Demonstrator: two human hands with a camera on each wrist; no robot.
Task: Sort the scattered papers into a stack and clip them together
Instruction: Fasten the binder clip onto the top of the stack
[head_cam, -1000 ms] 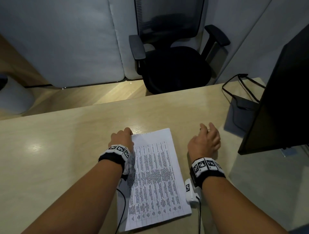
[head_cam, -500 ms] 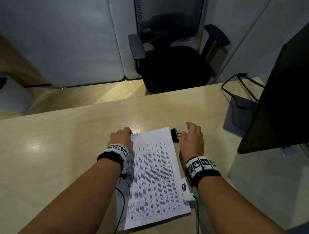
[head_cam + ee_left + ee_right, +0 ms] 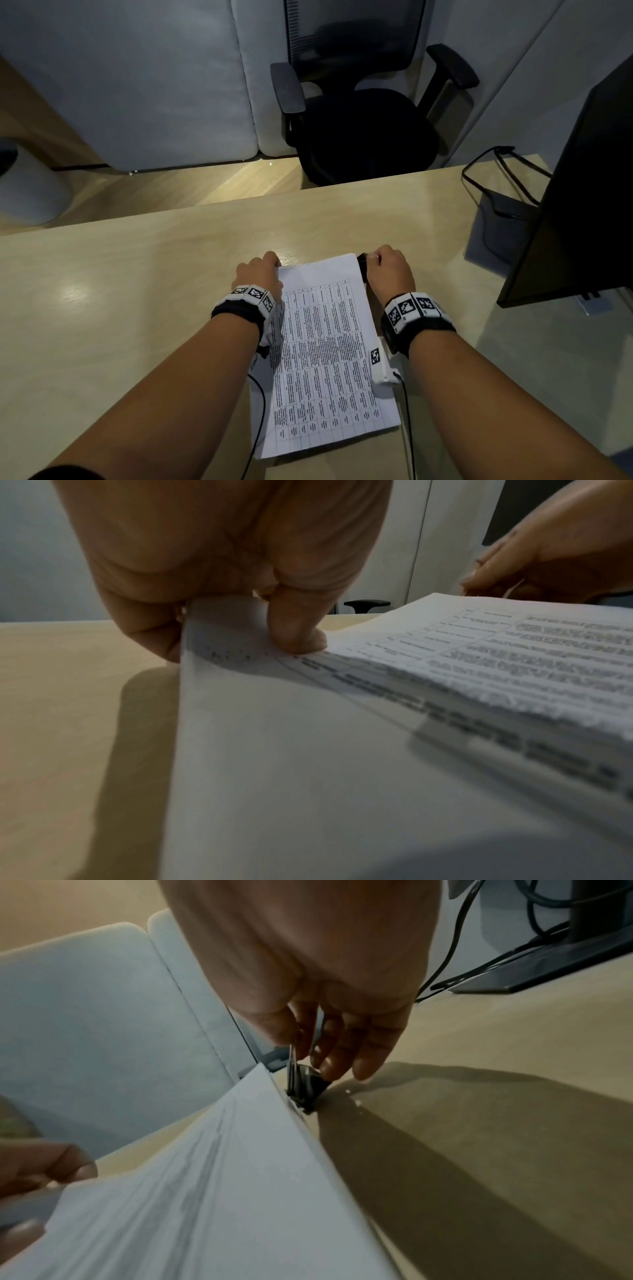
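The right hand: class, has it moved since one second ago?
Yes. The right hand moved leftward, away from the monitor, to the paper stack's far right corner, holding the binder clip.

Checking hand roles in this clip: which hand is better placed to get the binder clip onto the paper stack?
The right hand. It already pinches the black binder clip at the far right corner of the paper stack. The left hand grips the far left corner, steadying the sheets.
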